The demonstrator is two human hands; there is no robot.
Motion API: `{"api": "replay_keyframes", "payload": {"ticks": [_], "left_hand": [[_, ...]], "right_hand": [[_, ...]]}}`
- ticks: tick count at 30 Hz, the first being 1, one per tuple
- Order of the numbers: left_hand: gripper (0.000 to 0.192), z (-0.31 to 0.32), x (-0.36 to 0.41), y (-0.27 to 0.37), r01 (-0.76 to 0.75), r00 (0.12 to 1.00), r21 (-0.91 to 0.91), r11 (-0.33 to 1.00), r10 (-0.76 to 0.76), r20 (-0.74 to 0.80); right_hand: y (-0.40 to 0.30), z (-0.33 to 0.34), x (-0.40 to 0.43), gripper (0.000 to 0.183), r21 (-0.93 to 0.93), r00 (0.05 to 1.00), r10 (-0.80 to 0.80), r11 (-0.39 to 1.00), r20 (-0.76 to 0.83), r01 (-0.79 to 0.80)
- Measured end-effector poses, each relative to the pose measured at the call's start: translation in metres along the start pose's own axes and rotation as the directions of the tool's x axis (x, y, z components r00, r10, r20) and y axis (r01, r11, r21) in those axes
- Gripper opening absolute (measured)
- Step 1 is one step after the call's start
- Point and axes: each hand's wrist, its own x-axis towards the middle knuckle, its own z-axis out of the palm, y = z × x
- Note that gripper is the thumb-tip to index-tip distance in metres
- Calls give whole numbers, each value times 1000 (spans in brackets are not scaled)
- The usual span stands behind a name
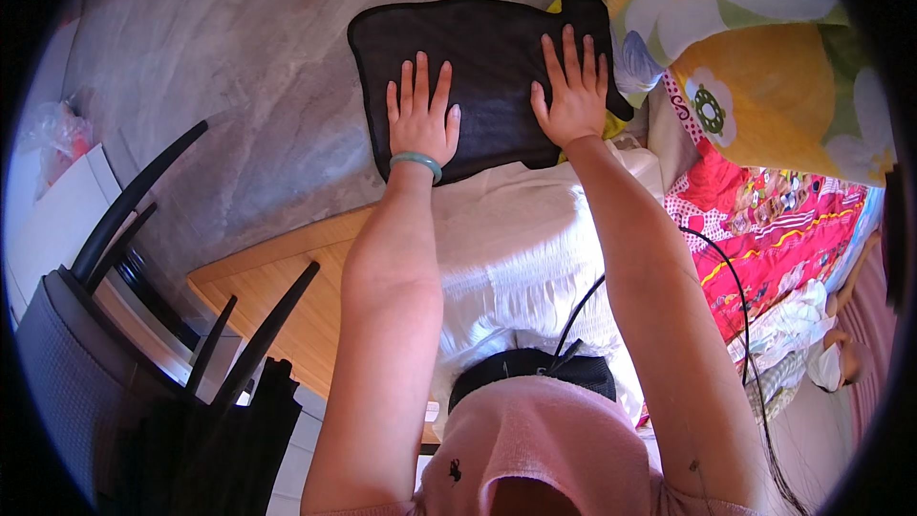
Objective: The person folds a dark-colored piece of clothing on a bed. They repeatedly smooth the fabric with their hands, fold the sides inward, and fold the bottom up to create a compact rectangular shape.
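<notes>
A dark cloth (494, 97) with a bound edge lies spread over the grey floor, its corners slightly uneven. Yellow material (615, 126) peeks out at its right side. My left hand (423, 115) rests palm down near the cloth's left end, fingers apart, with a pale green bangle (418, 158) at the wrist. Close to the right end, my right hand (575, 102) also lies flat with spread fingers. Neither hand grips anything. White gathered fabric (523, 251) covers my lap, just below the cloth's near edge.
Flower-patterned bedding (759, 97) hangs close at the right, above a bright red patterned cover (781, 244). A person (788, 344) is farther right. A black cable (734, 272) runs beside my right arm. At left are a wooden board (286, 258), a grey chair (68, 344) and a plastic bag (54, 136).
</notes>
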Motion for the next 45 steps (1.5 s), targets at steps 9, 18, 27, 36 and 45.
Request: {"api": "replay_keyframes", "payload": {"ticks": [9, 18, 27, 36, 45], "left_hand": [[62, 2, -1, -1, 1, 1000, 16, 1000, 0, -8], [62, 1, 0, 0, -3, 1000, 11, 1000, 3, -13], [62, 1, 1, -1, -10, 1000, 6, 1000, 10, -19], [63, 1, 2, -2, -5, 1000, 6, 1000, 5, -22], [63, 0, 4, -1, 11, 1000, 17, 1000, -11, -11]], "right_hand": [[0, 1, 2, 66, 4, 1000, -17, 1000, -16, 17], [2, 3, 4, 66, 9, 999, -40, 999, -19, 40], [1, 3, 9, 66, 20, 999, -49, 999, -11, 49], [1, 2, 11, 66, 9, 998, -57, 998, -13, 57], [1, 3, 13, 66, 16, 998, -60, 998, -19, 60]]}}
